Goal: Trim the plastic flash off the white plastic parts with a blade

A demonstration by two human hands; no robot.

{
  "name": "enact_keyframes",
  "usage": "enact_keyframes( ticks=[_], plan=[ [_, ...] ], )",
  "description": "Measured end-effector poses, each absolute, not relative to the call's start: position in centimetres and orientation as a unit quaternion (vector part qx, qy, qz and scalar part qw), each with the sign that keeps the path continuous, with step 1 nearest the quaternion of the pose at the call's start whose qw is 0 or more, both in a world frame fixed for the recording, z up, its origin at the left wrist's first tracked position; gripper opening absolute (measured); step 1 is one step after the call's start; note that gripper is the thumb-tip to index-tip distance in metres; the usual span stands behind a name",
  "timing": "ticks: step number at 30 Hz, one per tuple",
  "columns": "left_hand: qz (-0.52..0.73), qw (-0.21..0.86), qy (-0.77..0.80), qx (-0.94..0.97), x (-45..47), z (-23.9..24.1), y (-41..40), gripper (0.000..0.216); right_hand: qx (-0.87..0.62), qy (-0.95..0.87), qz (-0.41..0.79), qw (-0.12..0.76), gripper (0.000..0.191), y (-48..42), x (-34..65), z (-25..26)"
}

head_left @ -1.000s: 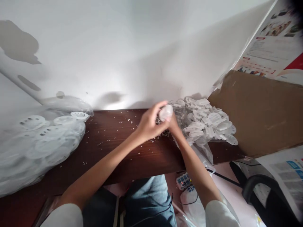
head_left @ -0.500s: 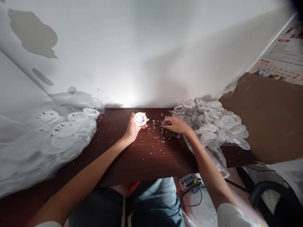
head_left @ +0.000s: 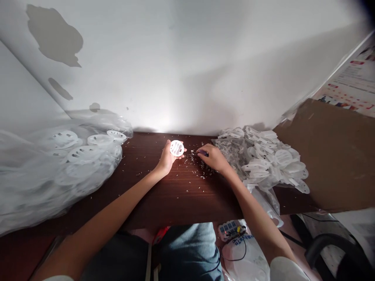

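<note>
The left hand (head_left: 166,159), fingers curled behind it, holds a round white slotted plastic disc (head_left: 177,148) above the dark reddish-brown wooden surface (head_left: 170,199). Just beside it, the right hand (head_left: 215,157) is closed around a small dark purple object (head_left: 203,153), mostly hidden, near scattered tiny whitish scraps (head_left: 202,177), with a heap of white plastic pieces (head_left: 283,157) further right.

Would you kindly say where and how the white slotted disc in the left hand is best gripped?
I'd pinch the white slotted disc by its rim, coming from the far side. The left hand has its thumb by the left edge and fingertips showing past the right, so the far edge looks freer. Slots cross the disc's face, so the rim is probably the surer hold.
</note>
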State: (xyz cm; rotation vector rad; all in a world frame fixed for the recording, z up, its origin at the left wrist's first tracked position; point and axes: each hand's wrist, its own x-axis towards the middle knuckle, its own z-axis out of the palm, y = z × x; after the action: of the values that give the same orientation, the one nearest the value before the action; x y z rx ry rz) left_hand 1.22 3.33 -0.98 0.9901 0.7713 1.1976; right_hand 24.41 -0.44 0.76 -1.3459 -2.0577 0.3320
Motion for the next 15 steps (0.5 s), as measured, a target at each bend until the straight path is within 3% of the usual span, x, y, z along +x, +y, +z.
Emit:
enact_keyframes(
  ticks=[9, 15],
  plan=[
    [0.528, 0.652, 0.339, 0.426, 1.1, -0.7, 3.2, 0.063, -0.579, -0.748, 0.079, 0.314, 0.024, 0.4, 25.9, 0.2],
    [0.526, 0.656, 0.344, 0.418, 1.1, -0.6, 3.2, 0.062, -0.614, -0.718, 0.155, 0.289, 0.02, 0.5, 27.7, 1.4]
  ],
)
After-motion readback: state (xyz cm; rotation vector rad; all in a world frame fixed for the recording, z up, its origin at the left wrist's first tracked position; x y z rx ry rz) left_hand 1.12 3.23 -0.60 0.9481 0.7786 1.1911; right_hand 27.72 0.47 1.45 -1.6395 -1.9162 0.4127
